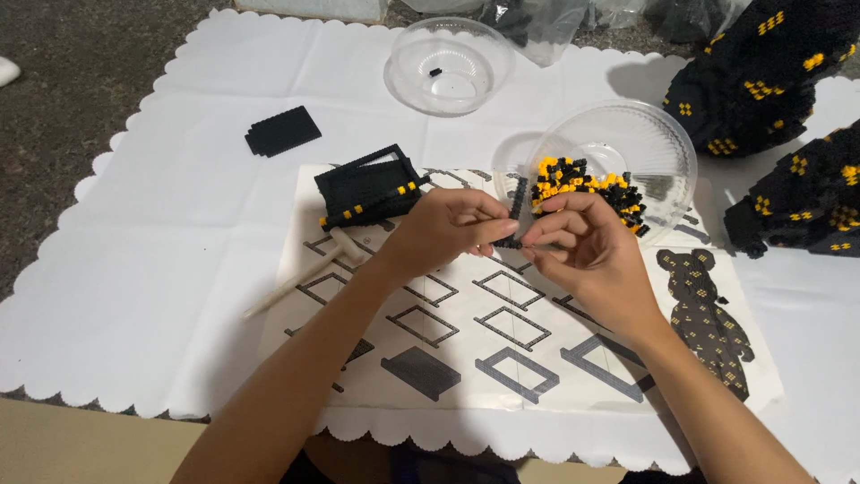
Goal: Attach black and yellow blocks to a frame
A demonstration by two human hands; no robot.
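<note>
Black, thin strip of tiny bricks (pixel 512 215) sits pinched between the fingertips of the left hand (pixel 439 235) and right hand (pixel 587 246), just above the instruction sheet (pixel 502 341). Too hard a squeeze could likely snap it, or scatter pieces near the bowl of black and yellow bricks (pixel 667 152). Two clear bowls, one holding a lone black piece (pixel 448 67); one black frame assembly (pixel 367 188); one flat black plate (pixel 283 131); one pale stick tool (pixel 296 282).
</note>
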